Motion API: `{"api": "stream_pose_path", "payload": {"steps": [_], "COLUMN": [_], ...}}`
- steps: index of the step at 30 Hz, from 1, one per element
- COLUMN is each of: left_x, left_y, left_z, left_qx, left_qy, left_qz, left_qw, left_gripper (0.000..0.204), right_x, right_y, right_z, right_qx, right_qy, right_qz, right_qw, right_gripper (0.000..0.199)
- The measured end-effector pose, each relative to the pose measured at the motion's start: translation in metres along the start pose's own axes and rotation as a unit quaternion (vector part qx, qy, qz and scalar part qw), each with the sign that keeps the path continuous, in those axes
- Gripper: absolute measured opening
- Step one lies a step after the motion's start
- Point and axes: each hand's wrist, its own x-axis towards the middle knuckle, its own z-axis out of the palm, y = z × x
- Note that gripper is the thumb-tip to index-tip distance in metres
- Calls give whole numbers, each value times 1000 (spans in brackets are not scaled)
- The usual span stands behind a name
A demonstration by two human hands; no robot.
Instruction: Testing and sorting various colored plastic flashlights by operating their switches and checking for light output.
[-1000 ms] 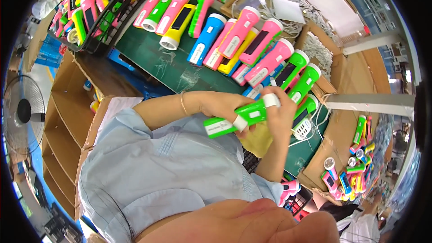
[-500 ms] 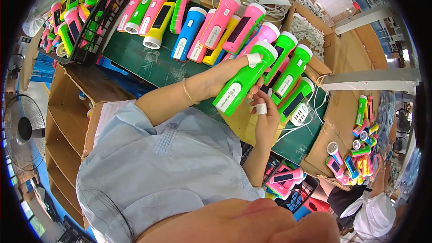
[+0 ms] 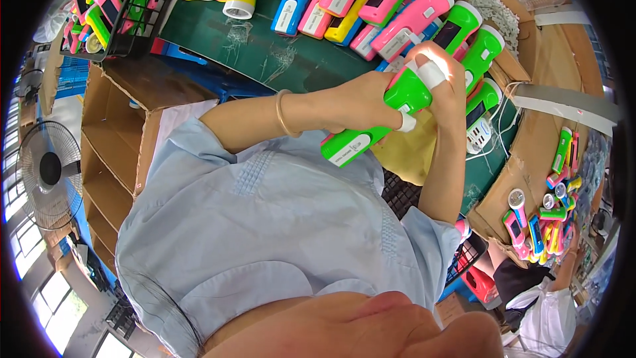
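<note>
A green flashlight (image 3: pixel 356 144) with pink along its edge lies tilted across both hands in front of my chest. My left hand (image 3: pixel 371 103) grips its body, with white tape on the thumb. Around the lamp end, my right hand (image 3: pixel 445 89) is closed, also with white tape on a digit. Bright light shines on the fingers there, and the lamp face is hidden. Just beyond my hands, a pink flashlight (image 3: pixel 416 18) and a green flashlight (image 3: pixel 482 56) lie among several others on the green table (image 3: pixel 228 46).
At right on the table sits a white charging block (image 3: pixel 478 138) with cables. A yellow sheet (image 3: pixel 414 152) hangs below my hands. Black crate (image 3: pixel 136 16) at far left borders more flashlights. Cardboard compartments (image 3: pixel 109 159) and a fan (image 3: pixel 50 171) stand left; another person (image 3: pixel 546 315) is at lower right.
The flashlight has moved down and right relative to the table items. My right hand has risen from its underside to close over the lamp end, where light now shines.
</note>
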Motion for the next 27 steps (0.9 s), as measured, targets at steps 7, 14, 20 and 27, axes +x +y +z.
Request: {"api": "stream_pose_path", "payload": {"steps": [7, 14, 20, 27], "left_x": [-2, -2, 9, 23], "left_y": [-10, -6, 5, 13], "left_z": [-6, -7, -13, -26], "left_qx": [-180, -94, -131, -228], "left_qy": [-95, -49, -17, 1], "left_qz": [-93, -78, 8, -4], "left_qw": [975, 991, 991, 974], "left_gripper": [28, 28, 28, 31], "right_x": [-1, 7, -2, -64], "right_y": [18, -1, -9, 9], "right_z": [10, 2, 10, 27], "right_qx": [150, 53, -130, 45], "right_qy": [-41, -74, 193, 228], "right_qz": [-103, -24, -47, 43], "right_qw": [982, 996, 971, 972], "right_gripper": [25, 25, 27, 19]}}
